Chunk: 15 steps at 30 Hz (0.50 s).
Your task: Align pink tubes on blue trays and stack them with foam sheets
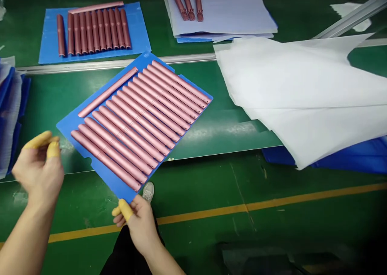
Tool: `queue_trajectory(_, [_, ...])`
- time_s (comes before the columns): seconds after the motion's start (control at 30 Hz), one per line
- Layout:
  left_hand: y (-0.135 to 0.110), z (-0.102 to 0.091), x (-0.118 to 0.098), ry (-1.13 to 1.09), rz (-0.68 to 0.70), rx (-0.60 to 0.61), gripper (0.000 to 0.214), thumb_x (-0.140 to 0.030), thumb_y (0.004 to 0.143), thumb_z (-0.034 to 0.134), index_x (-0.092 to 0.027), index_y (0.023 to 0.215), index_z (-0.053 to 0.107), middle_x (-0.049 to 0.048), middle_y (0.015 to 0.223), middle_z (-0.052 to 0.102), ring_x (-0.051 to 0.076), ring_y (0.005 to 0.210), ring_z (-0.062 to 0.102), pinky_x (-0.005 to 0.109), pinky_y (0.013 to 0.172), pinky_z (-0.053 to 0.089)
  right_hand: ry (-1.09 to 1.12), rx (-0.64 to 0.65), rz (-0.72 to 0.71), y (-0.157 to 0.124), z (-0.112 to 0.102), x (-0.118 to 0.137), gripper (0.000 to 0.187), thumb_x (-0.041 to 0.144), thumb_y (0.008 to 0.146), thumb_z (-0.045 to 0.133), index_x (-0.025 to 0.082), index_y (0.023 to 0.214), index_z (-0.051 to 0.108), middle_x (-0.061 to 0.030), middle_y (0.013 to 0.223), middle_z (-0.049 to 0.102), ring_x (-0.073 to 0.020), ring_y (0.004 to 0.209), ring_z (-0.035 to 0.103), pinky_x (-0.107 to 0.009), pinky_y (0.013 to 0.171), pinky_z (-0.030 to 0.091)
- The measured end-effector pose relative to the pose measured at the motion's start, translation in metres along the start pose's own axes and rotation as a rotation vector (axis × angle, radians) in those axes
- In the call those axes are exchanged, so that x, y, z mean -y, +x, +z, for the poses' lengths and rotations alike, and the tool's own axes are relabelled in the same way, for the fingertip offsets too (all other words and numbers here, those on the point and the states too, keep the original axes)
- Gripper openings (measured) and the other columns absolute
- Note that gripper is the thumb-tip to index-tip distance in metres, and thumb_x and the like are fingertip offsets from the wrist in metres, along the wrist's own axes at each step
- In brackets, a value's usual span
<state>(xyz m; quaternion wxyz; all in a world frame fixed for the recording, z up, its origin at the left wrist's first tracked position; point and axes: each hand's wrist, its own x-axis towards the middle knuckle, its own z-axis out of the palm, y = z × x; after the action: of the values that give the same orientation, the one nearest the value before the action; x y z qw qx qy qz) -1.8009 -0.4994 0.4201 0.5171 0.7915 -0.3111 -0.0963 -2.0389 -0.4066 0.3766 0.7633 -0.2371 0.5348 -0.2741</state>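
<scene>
My right hand [140,222], with yellow covers on thumb and finger, pinches the near corner of a blue plastic sheet [68,124]. A row of slim pink metallic tubes [123,126] lies side by side on this sheet, and one more pink tube [107,92] lies crosswise along their far-left ends. The sheet slants over the edge of the green bench, its near corner jutting out above the floor. Left of the sheet and apart from it is my left hand [40,168]. Its yellow-covered fingertips are drawn together, with nothing visible between them.
At the back, another blue sheet [48,33] carries several darker tubes [90,31]. Three tubes [187,3] lie on stacked pale sheets [229,9]. White sheets [302,81] overhang the bench at right; wrapped blue material [9,114] stands at left. A metal rail [187,58] crosses the bench.
</scene>
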Motion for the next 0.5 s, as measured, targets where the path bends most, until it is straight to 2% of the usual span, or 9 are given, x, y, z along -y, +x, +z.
queue_trajectory(0.1, [-0.043, -0.025, 0.008, -0.045, -0.148, -0.065, 0.050, -0.050, 0.087, 0.076, -0.029, 0.132, 0.075, 0.0028, 0.105, 0.080, 0.028, 0.092, 0.077, 0.057, 0.106, 0.065, -0.155, 0.095, 0.029, 0.001, 0.017, -0.010, 0.064, 0.081, 0.079, 0.081, 0.019, 0.091, 0.069, -0.0055, 0.082, 0.076, -0.0150, 0.064, 0.067, -0.027, 0.061, 0.053])
queue_trajectory(0.17, [-0.066, -0.034, 0.011, -0.040, -0.251, -0.042, 0.056, -0.051, 0.086, 0.077, -0.024, 0.134, 0.073, 0.0024, 0.097, 0.078, 0.024, 0.082, 0.075, 0.052, 0.100, 0.066, -0.347, 0.126, -0.085, -0.007, 0.011, 0.002, 0.046, 0.066, 0.091, 0.075, 0.020, 0.088, 0.073, -0.0048, 0.079, 0.075, -0.0161, 0.065, 0.065, -0.028, 0.062, 0.051])
queue_trajectory(0.2, [-0.075, -0.036, 0.012, -0.040, -0.292, -0.017, 0.059, -0.051, 0.086, 0.077, -0.022, 0.136, 0.072, 0.0025, 0.095, 0.077, 0.022, 0.080, 0.075, 0.048, 0.096, 0.067, -0.453, 0.101, -0.206, -0.010, 0.000, 0.017, 0.039, 0.058, 0.096, 0.071, 0.021, 0.086, 0.074, -0.0046, 0.077, 0.074, -0.0167, 0.066, 0.065, -0.029, 0.063, 0.050])
queue_trajectory(0.27, [-0.090, -0.035, 0.014, -0.023, -0.349, 0.078, 0.063, -0.053, 0.087, 0.076, -0.020, 0.140, 0.069, 0.0033, 0.094, 0.078, 0.021, 0.080, 0.077, 0.041, 0.090, 0.066, -0.628, -0.076, -0.532, -0.010, -0.032, 0.063, 0.031, 0.046, 0.098, 0.068, 0.022, 0.080, 0.075, -0.0043, 0.074, 0.072, -0.0180, 0.067, 0.064, -0.031, 0.066, 0.050])
queue_trajectory(0.33, [-0.100, -0.032, 0.014, 0.010, -0.383, 0.189, 0.063, -0.054, 0.089, 0.074, -0.020, 0.142, 0.067, 0.0049, 0.100, 0.080, 0.022, 0.084, 0.079, 0.038, 0.087, 0.066, -0.699, -0.441, -0.906, 0.005, -0.072, 0.127, 0.023, 0.041, 0.097, 0.070, 0.023, 0.084, 0.077, -0.0063, 0.089, 0.077, -0.0213, 0.080, 0.070, -0.036, 0.076, 0.054])
queue_trajectory(0.37, [-0.102, -0.029, 0.014, 0.021, -0.397, 0.229, 0.064, -0.055, 0.089, 0.074, -0.021, 0.143, 0.067, 0.0055, 0.102, 0.081, 0.023, 0.087, 0.080, 0.037, 0.087, 0.066, -0.673, -0.652, -1.059, 0.019, -0.092, 0.161, 0.021, 0.040, 0.098, 0.068, 0.022, 0.090, 0.076, -0.0080, 0.095, 0.078, -0.0224, 0.083, 0.071, -0.038, 0.081, 0.056])
queue_trajectory(0.4, [-0.104, -0.027, 0.014, 0.027, -0.411, 0.253, 0.065, -0.055, 0.089, 0.074, -0.021, 0.144, 0.066, 0.0057, 0.104, 0.081, 0.023, 0.088, 0.081, 0.037, 0.087, 0.066, -0.648, -0.797, -1.156, 0.036, -0.110, 0.196, 0.023, 0.040, 0.098, 0.067, 0.020, 0.103, 0.076, -0.0103, 0.101, 0.078, -0.0233, 0.087, 0.071, -0.040, 0.084, 0.056])
queue_trajectory(0.43, [-0.104, -0.024, 0.014, 0.025, -0.423, 0.272, 0.067, -0.054, 0.088, 0.074, -0.021, 0.146, 0.064, 0.0057, 0.105, 0.081, 0.024, 0.089, 0.081, 0.038, 0.088, 0.066, -0.711, -0.859, -1.180, 0.054, -0.126, 0.227, 0.028, 0.036, 0.099, 0.062, 0.017, 0.114, 0.075, -0.0136, 0.114, 0.078, -0.0243, 0.101, 0.072, -0.041, 0.093, 0.056])
queue_trajectory(0.5, [-0.102, -0.019, 0.014, 0.019, -0.443, 0.294, 0.072, -0.052, 0.087, 0.074, -0.022, 0.151, 0.060, 0.0047, 0.104, 0.081, 0.024, 0.088, 0.080, 0.040, 0.089, 0.066, -0.853, -0.886, -1.060, 0.089, -0.151, 0.277, 0.033, 0.024, 0.102, 0.055, 0.011, 0.128, 0.072, -0.0187, 0.134, 0.074, -0.0231, 0.126, 0.067, -0.040, 0.112, 0.047])
